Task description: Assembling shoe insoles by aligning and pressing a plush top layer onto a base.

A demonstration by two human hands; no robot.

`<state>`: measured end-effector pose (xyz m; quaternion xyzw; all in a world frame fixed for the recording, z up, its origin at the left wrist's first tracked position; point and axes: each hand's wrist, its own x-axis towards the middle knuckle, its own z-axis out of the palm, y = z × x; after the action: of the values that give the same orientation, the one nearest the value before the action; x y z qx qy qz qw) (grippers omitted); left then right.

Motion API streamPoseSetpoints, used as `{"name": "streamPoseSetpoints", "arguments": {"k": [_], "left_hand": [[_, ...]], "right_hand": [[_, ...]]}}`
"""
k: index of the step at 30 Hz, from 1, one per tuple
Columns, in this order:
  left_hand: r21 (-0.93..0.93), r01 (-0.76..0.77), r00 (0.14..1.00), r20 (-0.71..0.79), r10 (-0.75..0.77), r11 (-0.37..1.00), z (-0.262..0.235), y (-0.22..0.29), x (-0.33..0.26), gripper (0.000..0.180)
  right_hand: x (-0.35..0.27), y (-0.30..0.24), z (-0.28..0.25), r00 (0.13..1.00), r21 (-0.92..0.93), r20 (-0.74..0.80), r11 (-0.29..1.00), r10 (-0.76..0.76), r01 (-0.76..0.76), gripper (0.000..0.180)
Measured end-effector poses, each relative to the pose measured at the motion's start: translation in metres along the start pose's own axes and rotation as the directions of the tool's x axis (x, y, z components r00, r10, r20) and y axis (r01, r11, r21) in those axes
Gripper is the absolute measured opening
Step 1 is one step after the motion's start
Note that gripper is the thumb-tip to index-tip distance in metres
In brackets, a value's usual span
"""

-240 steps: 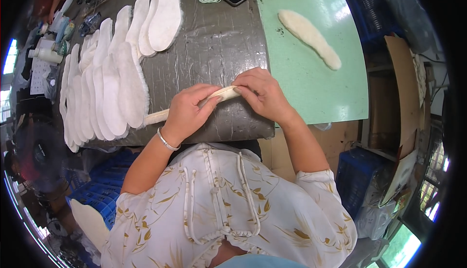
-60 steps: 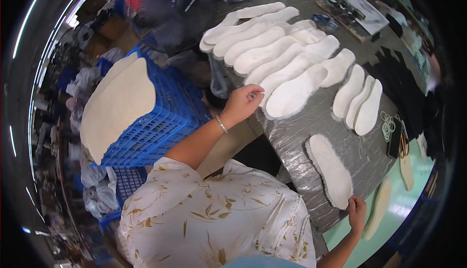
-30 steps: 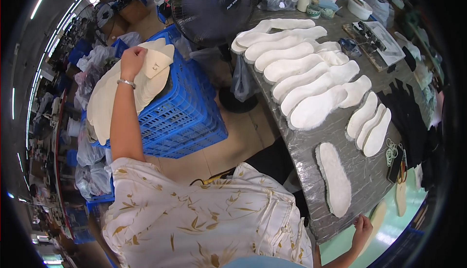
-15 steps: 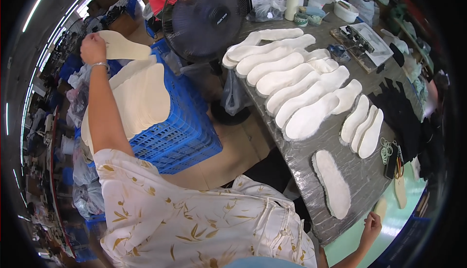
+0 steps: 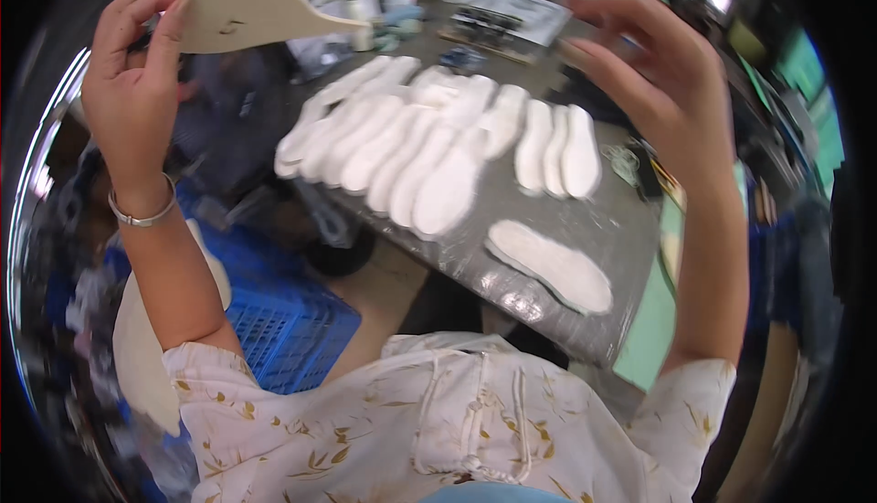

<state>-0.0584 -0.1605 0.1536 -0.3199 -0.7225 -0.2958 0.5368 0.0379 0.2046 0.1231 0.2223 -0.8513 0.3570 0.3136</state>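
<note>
Up at the top left, my left hand [image 5: 137, 74] grips the heel end of a beige insole [image 5: 256, 19], thumb on its marked face. The insole is held up in the air and points toward the right. On the other side, my right hand [image 5: 653, 69] is raised, its fingers curved and apart from the thumb, blurred by motion, with nothing seen in it. Below and between my hands, several white fleecy insoles [image 5: 448, 188] lie in an overlapping row on the table. A single fleecy insole [image 5: 548, 265] lies apart near the front edge.
The grey covered table [image 5: 475, 261] fills the middle. A blue plastic crate [image 5: 283, 334] stands on the floor at left, with a pile of beige insoles [image 5: 142, 348] by my left arm. A clipboard-like board [image 5: 521, 23], tubs and a bottle stand at the back.
My left hand has brought a beige insole up from the crate pile to the front. My right hand has risen from the green surface at the lower right. The view has turned right.
</note>
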Motion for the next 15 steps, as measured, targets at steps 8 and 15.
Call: {"name": "streamPoseSetpoints", "arguments": {"k": [8,15], "left_hand": [[-0.763,-0.002,0.957,0.187,0.223,0.646,0.191,0.135,-0.054,0.008],[-0.787,0.611,0.788,0.615,0.037,0.085,0.245,0.173,-0.151,0.083]], "right_hand": [[-0.040,0.008,-0.008,0.997,-0.467,0.039,0.884,0.063,-0.038,0.026],[-0.096,0.007,-0.056,0.962,-0.401,-0.097,0.874,0.257,-0.274,0.026]]}}
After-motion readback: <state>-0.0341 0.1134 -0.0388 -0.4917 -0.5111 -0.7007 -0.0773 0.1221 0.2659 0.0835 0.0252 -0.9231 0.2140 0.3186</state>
